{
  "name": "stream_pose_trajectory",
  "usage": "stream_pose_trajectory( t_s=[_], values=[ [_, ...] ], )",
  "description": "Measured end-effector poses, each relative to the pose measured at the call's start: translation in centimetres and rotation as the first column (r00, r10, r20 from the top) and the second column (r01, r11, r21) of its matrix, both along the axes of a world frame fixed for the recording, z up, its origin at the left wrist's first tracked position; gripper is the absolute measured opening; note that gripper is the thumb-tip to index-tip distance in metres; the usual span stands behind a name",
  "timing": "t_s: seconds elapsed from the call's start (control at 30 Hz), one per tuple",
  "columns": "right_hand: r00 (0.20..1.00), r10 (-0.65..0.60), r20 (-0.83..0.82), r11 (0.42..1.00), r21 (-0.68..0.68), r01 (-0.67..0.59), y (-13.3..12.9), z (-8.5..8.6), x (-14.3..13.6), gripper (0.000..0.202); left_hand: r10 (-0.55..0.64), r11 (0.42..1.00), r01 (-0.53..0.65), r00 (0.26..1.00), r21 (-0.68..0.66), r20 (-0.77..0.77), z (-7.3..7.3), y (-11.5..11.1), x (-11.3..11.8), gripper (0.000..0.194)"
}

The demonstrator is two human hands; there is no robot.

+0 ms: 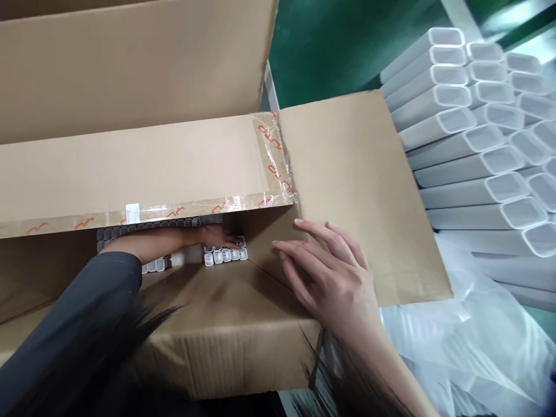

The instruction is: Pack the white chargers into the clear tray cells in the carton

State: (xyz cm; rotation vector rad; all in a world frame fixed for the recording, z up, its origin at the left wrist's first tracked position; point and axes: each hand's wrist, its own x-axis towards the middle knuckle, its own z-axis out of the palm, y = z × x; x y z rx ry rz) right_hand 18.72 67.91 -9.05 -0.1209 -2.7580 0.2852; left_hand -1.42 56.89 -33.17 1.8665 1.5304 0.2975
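My left hand reaches deep into a large cardboard box. Its fingers are stretched out over the ends of a small group of clear plastic tubes and appear to touch them, gripping none that I can see. More tube ends lie partly hidden behind my left forearm. At the box's right corner, my right hand hovers near or rests against the inner wall and side flap, fingers extended and holding nothing.
A tall stack of long, translucent rectangular tubes stands on the right. Clear plastic sheeting lies below it. The box's far flap stands raised; a taped flap overhangs the opening. Strands of dark hair cross the lower view.
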Motion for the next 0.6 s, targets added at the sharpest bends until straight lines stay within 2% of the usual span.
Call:
stream_pose_trajectory(
  t_s=[0.07,0.13,0.23,0.33,0.43,0.6],
  values=[
    [1.000,0.010,-0.014,1.000,-0.005,-0.010,0.0,-0.1,0.0,0.016,-0.062,0.998,0.063,0.998,-0.021,0.030,0.6,-1.0,-1.6,0.069],
    [1.000,0.014,-0.020,1.000,-0.017,-0.014,0.0,-0.2,0.0,0.017,-0.069,0.997,0.071,0.996,-0.040,0.057,1.3,-3.0,-3.9,0.068],
    [1.000,0.015,-0.022,0.999,-0.038,-0.016,0.0,-0.3,0.0,0.019,-0.052,0.994,0.060,0.994,-0.088,0.098,2.4,-7.4,-7.5,0.072],
    [0.999,0.017,-0.030,0.999,-0.045,-0.018,0.1,-0.4,0.0,0.021,-0.009,0.991,0.028,0.990,-0.133,0.139,3.0,-11.7,-9.8,0.076],
    [0.999,0.017,-0.029,0.999,-0.032,-0.017,0.1,-0.5,0.0,0.019,0.067,0.988,-0.040,0.982,-0.151,0.176,2.8,-14.0,-10.0,0.071],
    [0.999,0.019,-0.033,1.000,-0.022,-0.019,0.2,-0.5,0.1,0.018,0.159,0.980,-0.128,0.965,-0.154,0.209,0.7,-13.5,-8.2,0.060]
  ],
)
